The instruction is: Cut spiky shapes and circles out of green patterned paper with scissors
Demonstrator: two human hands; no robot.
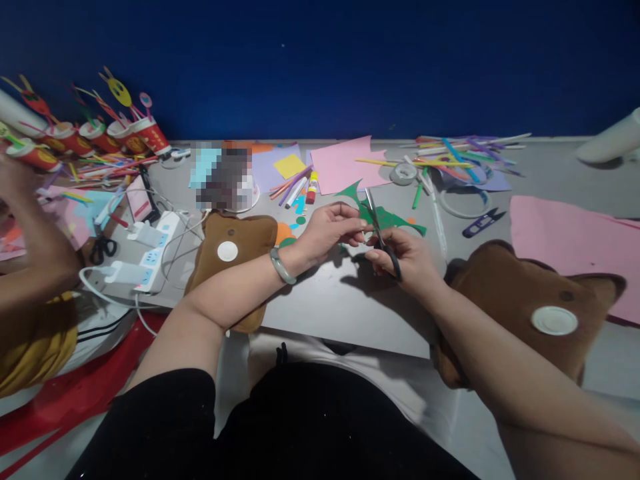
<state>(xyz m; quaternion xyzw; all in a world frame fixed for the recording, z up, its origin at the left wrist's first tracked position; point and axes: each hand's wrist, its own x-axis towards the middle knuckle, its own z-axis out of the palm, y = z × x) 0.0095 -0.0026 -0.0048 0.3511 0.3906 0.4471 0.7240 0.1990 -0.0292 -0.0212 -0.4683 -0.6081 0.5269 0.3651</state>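
Observation:
My right hand [397,257] is closed round the black handles of a pair of scissors [375,217], whose metal blades point up and away from me. Close beside it on the left, my left hand [335,230] pinches something small and pale near the blades; its shape is too small to make out. Cut green paper [395,220] lies on the table just behind both hands. A glue stick [312,188] with a yellow and red body stands behind my left hand, near several markers.
Brown cushions lie under my left forearm [240,233] and right forearm [515,287]. A power strip [157,253] with cables is at left, beside another person's arm [37,247]. Pink paper [345,163], tape rolls [403,173] and colored sticks [450,160] lie further back.

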